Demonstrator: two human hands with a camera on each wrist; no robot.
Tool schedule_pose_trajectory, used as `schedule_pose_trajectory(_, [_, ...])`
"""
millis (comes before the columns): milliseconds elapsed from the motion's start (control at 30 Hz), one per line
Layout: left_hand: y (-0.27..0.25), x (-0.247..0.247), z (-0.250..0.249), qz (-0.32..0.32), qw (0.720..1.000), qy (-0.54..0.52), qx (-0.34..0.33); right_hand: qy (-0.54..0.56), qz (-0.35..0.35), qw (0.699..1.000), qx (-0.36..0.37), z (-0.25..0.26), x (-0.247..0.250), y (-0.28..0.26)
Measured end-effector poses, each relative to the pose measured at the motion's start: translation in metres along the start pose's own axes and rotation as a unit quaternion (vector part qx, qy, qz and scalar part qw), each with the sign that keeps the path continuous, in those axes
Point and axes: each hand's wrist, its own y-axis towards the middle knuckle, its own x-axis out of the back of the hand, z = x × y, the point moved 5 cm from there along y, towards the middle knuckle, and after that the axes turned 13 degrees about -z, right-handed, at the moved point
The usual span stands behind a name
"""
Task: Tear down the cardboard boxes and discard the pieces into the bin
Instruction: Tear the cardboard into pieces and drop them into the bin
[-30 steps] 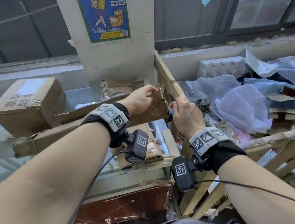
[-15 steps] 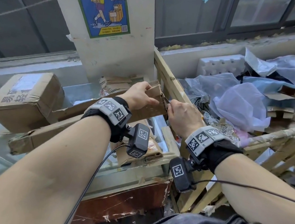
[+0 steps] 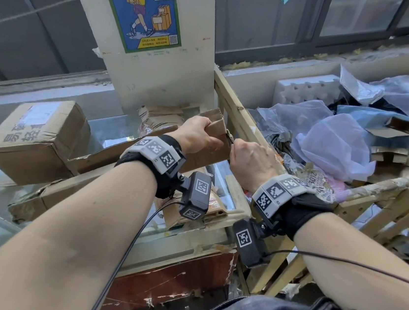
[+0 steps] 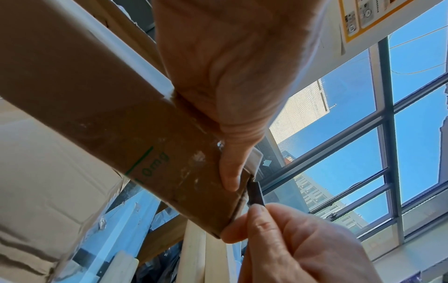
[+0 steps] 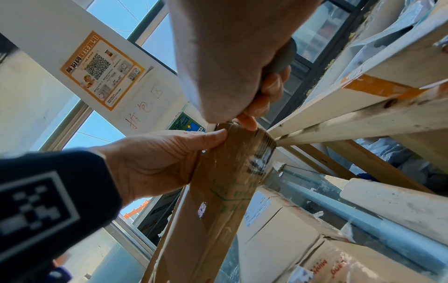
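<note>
A long, narrow brown cardboard box (image 3: 211, 153) slants up from the glass counter toward the bin. My left hand (image 3: 195, 135) grips its raised end, thumb pressed on the near face (image 4: 230, 172). My right hand (image 3: 249, 157) is curled round a grey-handled cutter (image 5: 282, 55). Its dark blade (image 4: 254, 193) touches the box's end edge, just right of my left thumb. In the right wrist view the box (image 5: 218, 201) has clear tape and green print near that end. The blade's tip is hidden behind the cardboard.
A wooden slatted bin (image 3: 235, 107) stands at the right, holding plastic bags (image 3: 335, 147) and cardboard pieces (image 3: 399, 153). A sealed box (image 3: 35, 139) lies at the left on the glass counter (image 3: 114, 128). More flattened cardboard (image 3: 161, 116) leans against the white pillar behind.
My right hand has moved left, up against the end of the long box, and now sits close beside my left hand. The left hand keeps its grip.
</note>
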Motion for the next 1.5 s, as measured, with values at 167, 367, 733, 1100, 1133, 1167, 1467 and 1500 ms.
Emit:
schedule_pose_trajectory(167, [0.004, 0.003, 0.004, 0.009, 1.0, 0.015, 0.005, 0.003, -0.006, 1.0, 0.002, 0.002, -0.001, -0.002])
schedule_pose_trajectory(367, [0.007, 0.003, 0.005, 0.021, 1.0, -0.009, 0.011, -0.008, -0.004, 1.0, 0.007, 0.002, -0.003, -0.001])
schedule_pose_trajectory(733, [0.01, 0.001, 0.007, 0.014, 0.999, -0.039, 0.014, -0.003, 0.013, 1.0, -0.007, 0.003, -0.003, 0.003])
schedule_pose_trajectory(1100, [0.013, 0.002, 0.004, 0.014, 0.999, -0.03, 0.018, -0.004, 0.038, 0.998, -0.044, -0.002, -0.008, 0.002])
schedule_pose_trajectory(1133, [0.013, 0.002, 0.004, 0.011, 0.999, -0.027, 0.016, -0.004, 0.04, 0.998, -0.043, -0.002, -0.007, 0.002])
schedule_pose_trajectory(1167, [0.013, 0.002, 0.005, 0.01, 1.0, -0.024, 0.015, -0.004, 0.042, 0.998, -0.043, -0.001, -0.007, 0.002])
schedule_pose_trajectory(1467, [0.014, -0.004, 0.005, 0.029, 0.999, -0.015, 0.017, 0.029, -0.016, 0.999, -0.018, -0.002, 0.007, 0.004])
schedule_pose_trajectory(1500, [0.014, -0.005, 0.005, 0.031, 0.999, -0.016, 0.018, 0.025, -0.011, 1.0, -0.016, -0.001, 0.006, 0.004])
